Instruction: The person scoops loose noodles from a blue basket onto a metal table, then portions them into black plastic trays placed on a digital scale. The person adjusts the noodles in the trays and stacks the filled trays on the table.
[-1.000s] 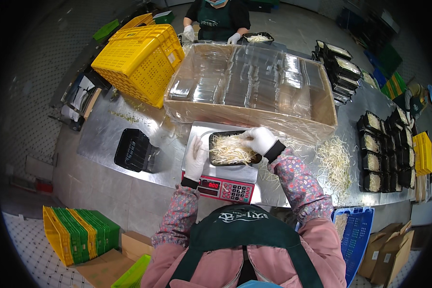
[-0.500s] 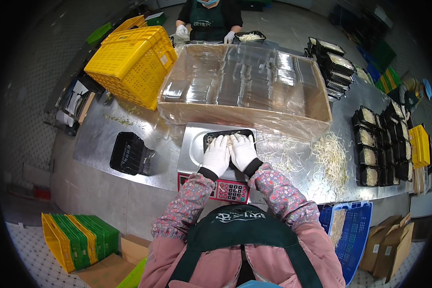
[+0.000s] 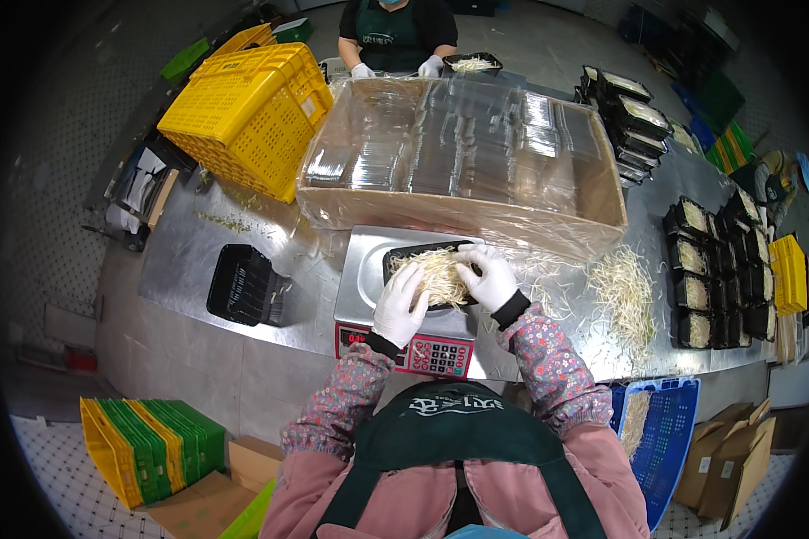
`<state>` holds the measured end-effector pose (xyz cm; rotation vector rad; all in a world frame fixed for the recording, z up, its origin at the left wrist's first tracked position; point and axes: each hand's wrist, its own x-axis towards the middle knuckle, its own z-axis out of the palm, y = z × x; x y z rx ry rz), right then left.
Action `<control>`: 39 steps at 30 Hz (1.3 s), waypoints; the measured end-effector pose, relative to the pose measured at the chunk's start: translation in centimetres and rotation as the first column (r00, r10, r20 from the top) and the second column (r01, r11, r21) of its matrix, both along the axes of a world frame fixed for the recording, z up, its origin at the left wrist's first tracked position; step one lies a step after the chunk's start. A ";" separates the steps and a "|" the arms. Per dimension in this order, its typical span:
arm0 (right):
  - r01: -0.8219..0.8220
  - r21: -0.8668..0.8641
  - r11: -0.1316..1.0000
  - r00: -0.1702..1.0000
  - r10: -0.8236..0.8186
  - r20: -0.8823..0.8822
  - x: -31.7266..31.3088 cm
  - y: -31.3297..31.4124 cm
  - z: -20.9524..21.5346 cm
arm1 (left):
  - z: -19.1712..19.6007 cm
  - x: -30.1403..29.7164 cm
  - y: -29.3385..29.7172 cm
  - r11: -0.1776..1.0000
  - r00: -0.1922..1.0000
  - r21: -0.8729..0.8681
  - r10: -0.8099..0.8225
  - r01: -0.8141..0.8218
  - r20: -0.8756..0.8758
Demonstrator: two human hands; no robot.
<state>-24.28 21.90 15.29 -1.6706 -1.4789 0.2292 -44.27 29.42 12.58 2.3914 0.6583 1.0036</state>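
A black plastic tray (image 3: 394, 256) heaped with pale bean sprouts (image 3: 440, 276) rests on the steel plate of a red weighing scale (image 3: 353, 296). My white-gloved left hand (image 3: 401, 307) lies against the near left side of the heap, its fingers stretched and the thumb apart. At the tray's right end is my gloved right hand (image 3: 487, 278), with bent fingers and thumb pinching at sprouts by the rim; the fingertips are partly hidden. More loose bean sprouts (image 3: 622, 301) are piled on the table to the right.
A carton (image 3: 395, 212) of clear plastic lids stands behind the scale. Yellow crates (image 3: 243, 108) are at the left, with nested black trays (image 3: 243, 286) nearer. Filled trays (image 3: 694, 292) stack at the right. Across the table is a co-worker's gloved hand (image 3: 431, 66). A blue basket (image 3: 665, 449) stands below.
My hands have moved apart from lying together on the sprouts, the left toward the near left side and the right to the tray's right end. The heap now shows between them.
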 end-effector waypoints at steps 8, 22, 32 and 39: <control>-0.010 0.009 1.000 0.994 0.009 0.111 -1.3 1.5 0.0 | -0.9 0.1 0.1 0.997 0.999 0.068 0.018 -0.021 0.051; -0.121 -0.078 0.990 0.964 0.136 0.230 -1.0 2.7 0.5 | -1.3 0.2 0.0 0.998 0.995 0.025 0.051 -0.054 0.083; 0.045 0.044 0.998 0.986 -0.037 -0.163 6.3 -6.3 6.0 | 1.1 -3.3 0.8 0.956 0.984 -0.281 0.120 -0.078 0.132; 0.072 -0.808 0.584 0.932 0.250 0.264 9.6 -16.8 1.2 | -1.0 -10.4 3.7 0.868 0.938 -0.359 0.339 -0.342 -0.072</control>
